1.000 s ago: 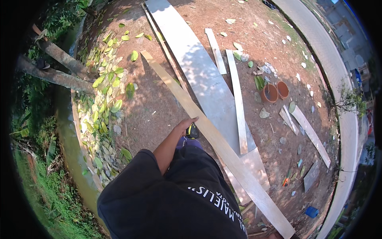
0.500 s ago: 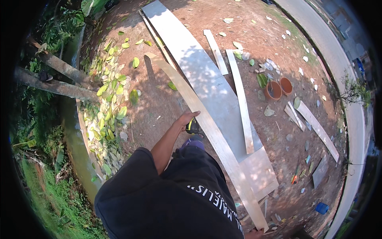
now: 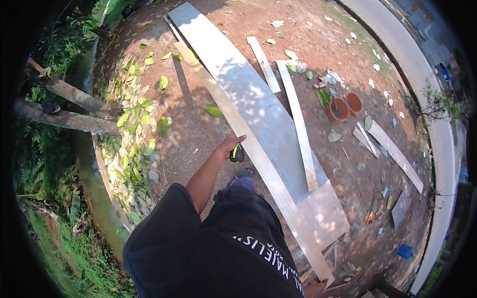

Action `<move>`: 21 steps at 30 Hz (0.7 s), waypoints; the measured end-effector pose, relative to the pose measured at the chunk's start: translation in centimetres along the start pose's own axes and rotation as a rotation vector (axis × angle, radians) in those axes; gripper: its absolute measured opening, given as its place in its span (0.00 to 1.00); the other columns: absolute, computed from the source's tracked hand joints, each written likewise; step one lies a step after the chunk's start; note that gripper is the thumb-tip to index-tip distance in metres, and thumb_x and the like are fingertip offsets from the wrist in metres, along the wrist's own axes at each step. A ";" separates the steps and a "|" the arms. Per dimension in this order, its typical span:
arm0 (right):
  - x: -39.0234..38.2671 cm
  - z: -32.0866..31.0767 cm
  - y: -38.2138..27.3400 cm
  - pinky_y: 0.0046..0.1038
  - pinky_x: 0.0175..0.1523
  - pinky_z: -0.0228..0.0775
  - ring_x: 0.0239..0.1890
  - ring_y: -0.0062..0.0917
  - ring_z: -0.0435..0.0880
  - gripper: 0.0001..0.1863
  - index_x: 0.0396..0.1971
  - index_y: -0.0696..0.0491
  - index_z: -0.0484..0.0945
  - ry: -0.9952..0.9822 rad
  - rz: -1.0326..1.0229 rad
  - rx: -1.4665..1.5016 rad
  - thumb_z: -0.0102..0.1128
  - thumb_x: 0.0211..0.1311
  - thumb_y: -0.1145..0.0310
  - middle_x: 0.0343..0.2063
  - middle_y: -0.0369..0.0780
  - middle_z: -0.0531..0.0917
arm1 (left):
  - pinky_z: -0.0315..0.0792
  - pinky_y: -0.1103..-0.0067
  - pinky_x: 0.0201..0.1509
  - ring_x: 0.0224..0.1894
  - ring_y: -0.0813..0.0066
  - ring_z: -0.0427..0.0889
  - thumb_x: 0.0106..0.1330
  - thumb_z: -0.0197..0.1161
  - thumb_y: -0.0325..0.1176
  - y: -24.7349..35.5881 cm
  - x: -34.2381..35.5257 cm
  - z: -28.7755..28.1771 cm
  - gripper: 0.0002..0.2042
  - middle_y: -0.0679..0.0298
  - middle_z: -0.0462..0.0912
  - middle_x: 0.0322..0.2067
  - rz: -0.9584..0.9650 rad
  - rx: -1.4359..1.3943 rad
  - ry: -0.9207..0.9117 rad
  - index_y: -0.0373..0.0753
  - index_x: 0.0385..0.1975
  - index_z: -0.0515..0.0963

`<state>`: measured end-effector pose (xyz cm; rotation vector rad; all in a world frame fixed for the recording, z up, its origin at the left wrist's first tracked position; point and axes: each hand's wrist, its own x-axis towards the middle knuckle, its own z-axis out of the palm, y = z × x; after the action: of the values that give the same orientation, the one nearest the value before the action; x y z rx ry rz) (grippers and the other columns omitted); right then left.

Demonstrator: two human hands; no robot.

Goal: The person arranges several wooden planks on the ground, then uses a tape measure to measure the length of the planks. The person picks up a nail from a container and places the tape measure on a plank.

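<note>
A long, narrow wooden plank [image 3: 258, 156] runs diagonally from the far left to the near right, held in both hands. My left hand [image 3: 230, 146] is closed at its left edge, about midway along, with the thumb on top. Just under that hand is a small black and yellow object [image 3: 237, 153] that looks like a tape measure; how it is held is hidden. At the plank's near end, my right hand [image 3: 315, 288] grips the edge, partly cut off by the frame. To the right of the plank lies a wide, pale sheet board [image 3: 238, 82], with a lighter wooden panel [image 3: 325, 211] at its near end.
A white strip [image 3: 297, 124] lies partly across the sheet board, with a shorter strip [image 3: 263, 64] beyond. Two terracotta pots [image 3: 339, 110], further boards [image 3: 397, 154] and a blue container [image 3: 405, 251] are on the right. Leaves [image 3: 134, 149] and tree trunks [image 3: 74, 119] border a water channel on the left.
The plank's far end has moved away and slightly left, now close along the sheet board's edge. My left hand and the black and yellow object have shifted slightly left and away together.
</note>
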<state>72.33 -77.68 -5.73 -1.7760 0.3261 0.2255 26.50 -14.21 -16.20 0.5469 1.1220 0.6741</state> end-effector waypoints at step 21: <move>-11.5 13.5 0.3 0.45 0.72 0.62 0.64 0.44 0.71 0.25 0.64 0.67 0.59 -0.071 0.271 0.371 0.43 0.78 0.62 0.61 0.56 0.70 | 0.77 0.69 0.30 0.28 0.66 0.84 0.61 0.63 0.65 -9.9 0.4 -6.6 0.32 0.56 0.82 0.25 -0.624 0.797 -0.250 0.35 0.37 0.81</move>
<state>61.71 -63.48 -5.30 -1.3528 0.5226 0.3929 22.47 -20.31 -25.64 0.8632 1.2144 -0.4067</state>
